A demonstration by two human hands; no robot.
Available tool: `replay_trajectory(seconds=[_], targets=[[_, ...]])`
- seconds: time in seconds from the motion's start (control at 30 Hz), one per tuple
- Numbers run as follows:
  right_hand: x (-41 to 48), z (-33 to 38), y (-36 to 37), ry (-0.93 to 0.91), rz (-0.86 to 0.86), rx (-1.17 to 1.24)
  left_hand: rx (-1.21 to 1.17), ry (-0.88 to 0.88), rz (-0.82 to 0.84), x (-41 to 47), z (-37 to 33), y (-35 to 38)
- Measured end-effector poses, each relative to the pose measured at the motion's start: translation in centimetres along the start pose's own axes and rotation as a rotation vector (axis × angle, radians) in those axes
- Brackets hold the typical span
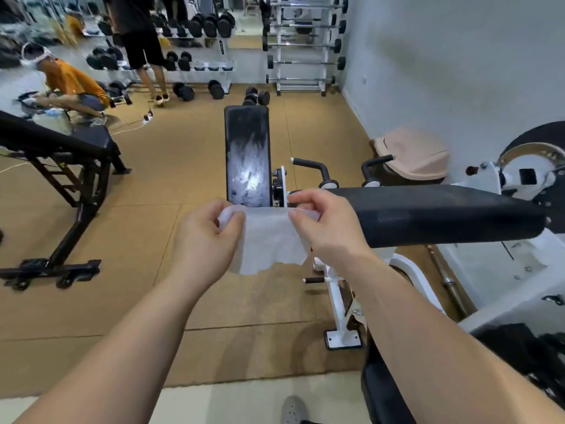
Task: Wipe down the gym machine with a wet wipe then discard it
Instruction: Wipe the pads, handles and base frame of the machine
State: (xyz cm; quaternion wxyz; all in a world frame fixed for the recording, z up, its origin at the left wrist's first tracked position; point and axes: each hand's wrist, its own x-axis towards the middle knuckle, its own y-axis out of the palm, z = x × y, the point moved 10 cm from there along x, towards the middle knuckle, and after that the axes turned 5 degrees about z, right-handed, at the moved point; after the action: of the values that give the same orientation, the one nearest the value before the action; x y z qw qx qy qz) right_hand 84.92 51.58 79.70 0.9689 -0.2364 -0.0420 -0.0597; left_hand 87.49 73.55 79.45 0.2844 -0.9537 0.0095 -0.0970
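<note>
A white wet wipe (267,240) hangs spread out between my two hands in the middle of the view. My left hand (203,240) pinches its upper left corner and my right hand (325,221) pinches its upper right corner. Just beyond the wipe lies the machine's long black bench pad (247,154), streaked and shiny with wetness. A second black padded arm (428,214) of the white-framed machine (339,304) runs off to the right, close beside my right hand.
A pink-lidded bin (412,153) stands by the right wall. A black incline bench (61,166) is at the left. Dumbbell racks (195,38) and a barbell rack (302,44) line the back. Two people are at the far left. The floor is brown matting.
</note>
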Motion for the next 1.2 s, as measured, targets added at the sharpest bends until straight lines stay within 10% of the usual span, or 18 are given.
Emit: replay_trajectory(seconds=[0.63,0.97,1.2], targets=[[8.0,8.0,3.7,-0.524,-0.453,-0.477,-0.087,0.28,0.079,14.5,-0.1,-2.2],[8.4,6.3,11.4,0.133,-0.247,-0.904,-0.234,0.66,0.425,20.4,-2.1,-0.3],[11.1,7.2,11.3,0.277,-0.259,-0.986,-0.54,0.702,0.69,21.5,-1.8,0.3]])
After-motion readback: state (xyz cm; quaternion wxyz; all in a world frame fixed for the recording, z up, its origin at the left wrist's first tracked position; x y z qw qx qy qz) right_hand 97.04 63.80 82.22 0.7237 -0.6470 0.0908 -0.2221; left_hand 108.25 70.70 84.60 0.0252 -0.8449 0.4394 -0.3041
